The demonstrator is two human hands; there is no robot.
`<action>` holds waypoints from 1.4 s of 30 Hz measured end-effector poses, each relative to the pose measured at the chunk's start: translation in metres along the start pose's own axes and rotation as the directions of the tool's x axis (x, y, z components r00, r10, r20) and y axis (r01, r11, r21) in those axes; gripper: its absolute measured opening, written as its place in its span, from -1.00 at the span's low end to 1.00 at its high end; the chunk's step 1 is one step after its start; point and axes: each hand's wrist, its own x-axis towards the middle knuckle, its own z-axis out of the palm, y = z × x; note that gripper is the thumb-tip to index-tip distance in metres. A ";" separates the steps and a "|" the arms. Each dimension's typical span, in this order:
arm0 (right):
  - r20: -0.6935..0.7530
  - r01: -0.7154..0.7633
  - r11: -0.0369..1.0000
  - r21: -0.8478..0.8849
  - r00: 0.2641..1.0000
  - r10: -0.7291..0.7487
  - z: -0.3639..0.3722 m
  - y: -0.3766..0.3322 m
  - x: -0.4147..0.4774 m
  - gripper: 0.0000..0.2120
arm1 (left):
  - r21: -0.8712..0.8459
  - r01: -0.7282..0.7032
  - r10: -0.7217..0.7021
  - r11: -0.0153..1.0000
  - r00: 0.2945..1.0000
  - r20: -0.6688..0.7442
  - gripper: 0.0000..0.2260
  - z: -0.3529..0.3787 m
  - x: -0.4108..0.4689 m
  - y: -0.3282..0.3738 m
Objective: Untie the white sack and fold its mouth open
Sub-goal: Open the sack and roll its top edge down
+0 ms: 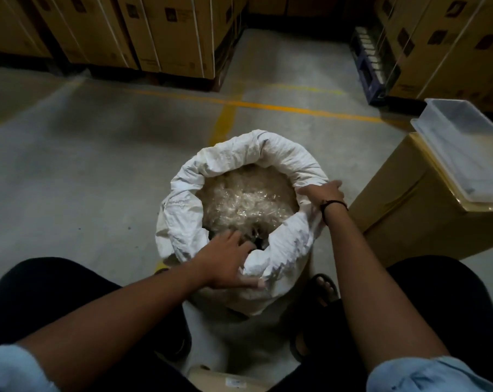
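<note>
The sack (239,222) stands on the floor between the knees, mouth already rolled wide. The left hand (228,263) pinches the near rim; the right hand (323,192) grips the right rim. Likely next: roll the near edge down evenly.

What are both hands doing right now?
Left hand: gripping the near rim of the white sack, fingers inside the mouth.
Right hand: gripping the rolled rim on the sack's right side.
</note>
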 end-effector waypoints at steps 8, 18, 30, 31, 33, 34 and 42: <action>0.089 0.552 0.615 -0.563 0.781 -0.619 0.023 -0.060 -0.007 0.14 | -0.036 0.249 -0.238 0.968 0.856 -0.459 -0.15 -0.097 0.061 -0.062; 0.178 0.521 0.593 -0.614 0.823 -0.539 0.059 -0.066 0.086 -0.13 | 0.011 0.389 -0.383 0.921 0.912 -0.144 -0.07 -0.066 0.160 -0.146; 0.298 0.431 0.712 -0.555 0.901 -0.314 0.057 -0.096 0.131 -0.78 | -0.688 0.149 -0.413 0.711 0.880 -0.236 -0.79 -0.107 0.196 -0.201; 0.367 0.390 0.754 -0.528 0.906 -0.212 0.049 -0.104 0.128 -0.81 | -0.824 0.085 -0.421 0.560 0.886 -0.194 -0.82 -0.117 0.194 -0.206; 0.423 0.417 0.733 -0.537 0.885 -0.194 0.032 -0.120 0.122 -0.80 | -0.982 0.008 -0.393 0.189 0.917 -0.068 -0.76 -0.131 0.187 -0.216; 0.395 0.436 0.701 -0.565 0.888 -0.235 0.026 -0.125 0.127 -0.73 | -0.999 0.034 -0.364 0.017 0.931 0.026 -0.71 -0.134 0.183 -0.220; -0.089 0.422 0.864 -0.275 0.884 -0.459 0.042 -0.098 0.131 -0.64 | -0.899 0.353 -0.552 0.259 0.818 0.161 -0.51 -0.119 0.170 -0.218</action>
